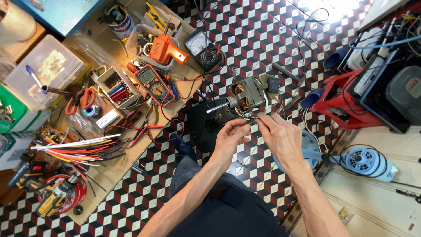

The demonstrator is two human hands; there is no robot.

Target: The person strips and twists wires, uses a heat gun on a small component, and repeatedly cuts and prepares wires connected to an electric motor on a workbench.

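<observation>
A small electric motor (246,95) with copper windings and a steel shaft sits on a black round base (204,125) above the patterned floor. Thin wires (251,116) trail from the motor toward me. My left hand (231,137) pinches the wire ends with thumb and fingertips. My right hand (280,135) meets it from the right and grips the same wires at the fingertips. Both hands are just below the motor.
A cardboard sheet (131,145) at left carries an orange multimeter (153,83), an analogue meter (202,49), an orange heat tool (164,49), pliers, wire bundles and a cordless drill (55,195). A red stool (333,98) and a blue fan part (366,161) stand at right.
</observation>
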